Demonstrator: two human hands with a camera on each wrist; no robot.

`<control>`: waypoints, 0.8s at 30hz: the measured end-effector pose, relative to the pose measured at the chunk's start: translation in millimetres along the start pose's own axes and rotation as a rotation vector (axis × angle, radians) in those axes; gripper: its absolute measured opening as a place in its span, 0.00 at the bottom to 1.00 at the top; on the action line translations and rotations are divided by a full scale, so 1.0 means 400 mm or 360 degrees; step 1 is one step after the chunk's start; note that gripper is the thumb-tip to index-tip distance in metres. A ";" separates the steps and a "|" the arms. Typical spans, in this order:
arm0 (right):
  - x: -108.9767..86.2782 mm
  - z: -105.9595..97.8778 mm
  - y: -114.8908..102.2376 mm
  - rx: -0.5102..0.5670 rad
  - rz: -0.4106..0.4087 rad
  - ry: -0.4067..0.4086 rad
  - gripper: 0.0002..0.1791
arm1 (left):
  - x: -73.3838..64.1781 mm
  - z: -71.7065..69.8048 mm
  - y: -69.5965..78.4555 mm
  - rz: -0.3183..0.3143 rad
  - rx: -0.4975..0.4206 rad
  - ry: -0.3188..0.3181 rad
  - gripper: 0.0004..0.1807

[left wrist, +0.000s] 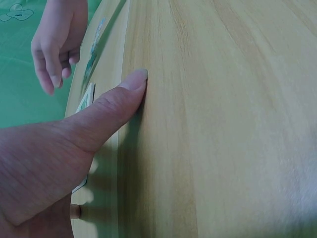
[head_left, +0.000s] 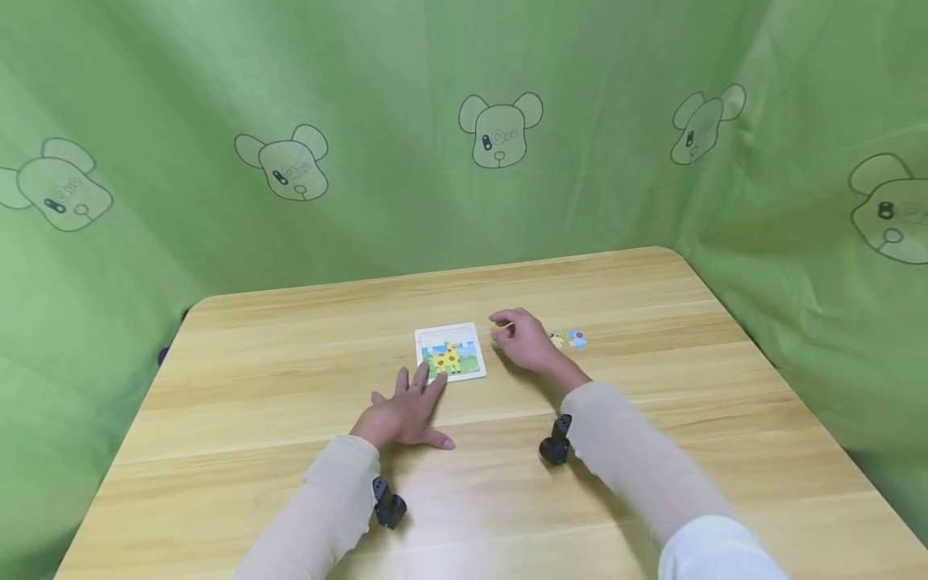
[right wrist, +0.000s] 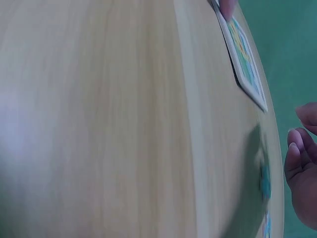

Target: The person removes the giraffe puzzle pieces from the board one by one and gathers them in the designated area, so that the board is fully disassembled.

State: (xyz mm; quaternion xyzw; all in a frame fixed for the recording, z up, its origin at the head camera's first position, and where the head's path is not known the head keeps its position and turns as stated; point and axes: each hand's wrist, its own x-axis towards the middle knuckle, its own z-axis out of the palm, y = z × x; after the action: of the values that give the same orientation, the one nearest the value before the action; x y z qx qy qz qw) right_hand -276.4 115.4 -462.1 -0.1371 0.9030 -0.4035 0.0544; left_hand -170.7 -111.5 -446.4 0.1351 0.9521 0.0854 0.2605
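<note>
A white-framed jigsaw puzzle with a giraffe picture lies flat on the table; its lower part is filled and its upper strip is bare. My left hand has its fingers spread, fingertips at the frame's lower left edge, thumb stretched out over the wood. To the right of the frame, my right hand is raised a little and pinches a thin, pale yellow puzzle piece, seen nearly edge-on. Loose puzzle pieces lie just beyond that hand, partly hidden by it.
The wooden table has rounded far corners. Around it hangs a green curtain printed with bear heads. Black wrist cameras sit on both sleeves.
</note>
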 end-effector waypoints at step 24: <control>0.029 0.127 -0.121 -0.0122 -0.0182 -0.0240 0.20 | 0.000 -0.004 -0.002 0.0000 0.0048 -0.0013 0.60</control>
State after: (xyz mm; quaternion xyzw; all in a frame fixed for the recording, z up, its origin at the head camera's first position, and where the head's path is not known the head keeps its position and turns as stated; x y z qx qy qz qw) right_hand -267.1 44.9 -459.8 -0.2205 0.9018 -0.3597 0.0938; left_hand -171.6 -112.5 -445.4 0.1392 0.9523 0.0705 0.2623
